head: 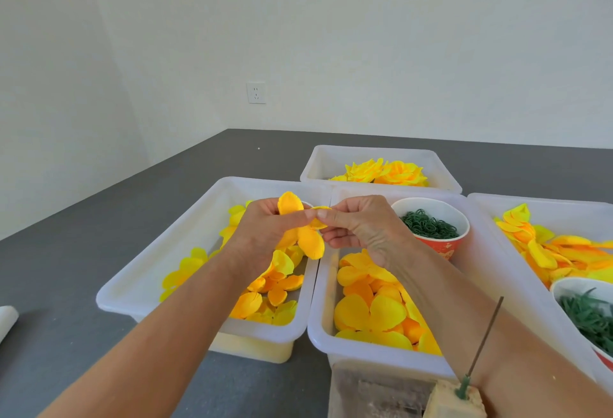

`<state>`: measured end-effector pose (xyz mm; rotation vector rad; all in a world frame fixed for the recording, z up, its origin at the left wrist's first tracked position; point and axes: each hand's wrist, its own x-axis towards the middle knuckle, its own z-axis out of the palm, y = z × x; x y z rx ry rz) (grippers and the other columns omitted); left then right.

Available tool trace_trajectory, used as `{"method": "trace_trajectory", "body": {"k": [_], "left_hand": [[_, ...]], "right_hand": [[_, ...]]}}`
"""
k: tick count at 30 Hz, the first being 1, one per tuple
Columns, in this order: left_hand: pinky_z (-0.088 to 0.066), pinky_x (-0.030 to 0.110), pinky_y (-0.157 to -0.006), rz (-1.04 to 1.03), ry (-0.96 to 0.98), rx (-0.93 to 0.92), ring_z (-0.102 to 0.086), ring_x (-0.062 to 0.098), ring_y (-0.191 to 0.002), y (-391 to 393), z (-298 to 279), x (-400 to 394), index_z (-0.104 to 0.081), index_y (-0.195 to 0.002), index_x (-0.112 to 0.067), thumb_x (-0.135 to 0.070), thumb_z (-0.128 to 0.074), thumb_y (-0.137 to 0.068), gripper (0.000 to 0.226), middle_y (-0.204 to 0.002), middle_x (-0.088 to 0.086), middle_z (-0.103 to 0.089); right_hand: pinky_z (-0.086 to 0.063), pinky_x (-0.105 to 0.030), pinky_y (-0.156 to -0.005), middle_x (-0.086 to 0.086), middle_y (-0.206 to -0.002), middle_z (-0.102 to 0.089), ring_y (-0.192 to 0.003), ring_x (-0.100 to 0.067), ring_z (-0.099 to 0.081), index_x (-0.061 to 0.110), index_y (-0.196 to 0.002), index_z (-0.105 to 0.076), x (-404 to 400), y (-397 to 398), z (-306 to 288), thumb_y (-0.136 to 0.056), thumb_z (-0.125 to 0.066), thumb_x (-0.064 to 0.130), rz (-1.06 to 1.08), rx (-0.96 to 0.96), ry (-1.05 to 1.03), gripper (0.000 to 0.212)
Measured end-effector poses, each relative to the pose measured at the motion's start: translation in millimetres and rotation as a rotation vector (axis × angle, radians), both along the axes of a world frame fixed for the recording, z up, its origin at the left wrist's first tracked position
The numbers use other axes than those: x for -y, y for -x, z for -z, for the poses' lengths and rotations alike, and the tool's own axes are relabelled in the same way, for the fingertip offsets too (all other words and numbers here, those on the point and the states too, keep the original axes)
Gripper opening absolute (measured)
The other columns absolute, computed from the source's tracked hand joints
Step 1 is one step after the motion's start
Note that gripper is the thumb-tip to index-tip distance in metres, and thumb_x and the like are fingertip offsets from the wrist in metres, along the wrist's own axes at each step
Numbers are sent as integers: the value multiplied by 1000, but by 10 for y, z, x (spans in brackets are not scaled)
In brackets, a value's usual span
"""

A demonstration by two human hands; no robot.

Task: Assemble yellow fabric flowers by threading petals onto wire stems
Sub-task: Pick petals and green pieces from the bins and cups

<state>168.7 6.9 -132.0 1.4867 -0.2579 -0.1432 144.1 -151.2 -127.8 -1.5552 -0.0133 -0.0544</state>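
Note:
My left hand (265, 228) and my right hand (361, 223) meet above the gap between two white bins, both pinching one yellow-orange fabric petal piece (306, 235). Its lobes stick up above my left fingers and hang down below them. More loose petals fill the left bin (159, 271) and the middle bin (323, 285). A thin wire stem (485, 341) stands upright in a foam block (446, 399) at the bottom right, beside my right forearm.
A far bin (444, 172) holds finished yellow flowers (384, 170). A red paper cup (434, 222) of green rings sits in the middle bin. The right bin (491, 218) holds long petals and a bowl of green pieces (587, 315). The table (66, 252) is dark grey.

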Motion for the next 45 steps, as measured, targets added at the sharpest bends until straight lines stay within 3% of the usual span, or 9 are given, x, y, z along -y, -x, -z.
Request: {"method": "trace_trajectory", "body": {"k": [5, 9, 17, 20, 24, 30, 35, 43, 45], "left_hand": [[-51, 33, -68, 109, 100, -173, -61, 28, -79, -35, -43, -17, -63, -107, 5, -18, -69, -66, 48, -89, 17, -65], [-51, 24, -53, 99, 138, -215, -64, 16, -63, -26, -66, 13, -66, -87, -8, -16, -68, -72, 17, -72, 4, -68], [-55, 42, -78, -105, 104, 41, -66, 29, -77, 72, -46, 259, -69, -90, -4, -13, -67, -82, 12, -84, 16, -70], [-55, 45, -82, -116, 4, -81, -66, 34, -88, 51, -35, 306, -67, -102, 1, -16, -71, -79, 29, -96, 20, -69], [-57, 34, -71, 88, 198, -330, -68, 22, -80, 28, -56, 219, -62, -107, -1, -22, -69, -65, 48, -93, 13, -70], [-53, 26, -57, 92, 98, -156, -64, 20, -71, 19, 22, 254, -66, -96, -2, -13, -63, -83, 17, -80, 10, -70], [-55, 28, -58, 8, -96, 144, -66, 17, -65, 88, 50, 302, -71, -85, -7, -9, -64, -86, 7, -72, 8, -70], [-52, 25, -49, 104, 200, -138, -64, 17, -54, 89, -53, 248, -65, -89, 2, -6, -62, -81, 12, -69, 11, -69], [-52, 26, -50, 13, 126, -101, -63, 18, -55, 93, -37, 275, -65, -92, 0, -9, -63, -83, 13, -74, 13, -68]], "right_hand": [[-50, -19, -49, -6, -60, -68, -50, -12, -63, 6, -72, -68, 9, 28, -53, -73, -71, 18, -131, 112, -25, 13], [-49, -18, -49, -2, -59, -67, -50, -9, -60, 6, -76, -68, -29, 10, -36, -82, -67, 13, -92, 156, -65, 9], [-56, -22, -61, -13, -76, -69, -63, -13, -67, -8, -90, -67, 131, 28, -30, -88, -61, 5, -16, 80, 26, 15], [-54, -20, -61, -15, -76, -66, -62, -12, -65, -17, -93, -63, 165, 104, 39, -89, -58, 4, 13, 131, 103, 21], [-50, -41, -84, -26, -92, -61, -83, -31, -57, -18, -97, -61, 158, 124, 32, -87, -58, 3, -59, 124, -10, 23], [-50, -18, -60, -11, -73, -65, -61, -7, -59, -2, -87, -69, 128, 119, 44, -90, -57, 4, 96, 188, 107, 14], [-43, -20, -58, -21, -72, -61, -68, -16, -51, 3, -80, -71, 207, 115, 60, -86, -65, 7, 234, 250, 220, 9], [-52, -21, -60, -11, -74, -66, -63, -13, -60, 1, -82, -69, 132, 164, 6, -85, -63, 8, 110, 182, -95, 10], [-54, -23, -57, -12, -74, -66, -60, -13, -62, 3, -82, -69, 114, 169, 3, -86, -64, 13, 113, 141, -76, 12]]}}
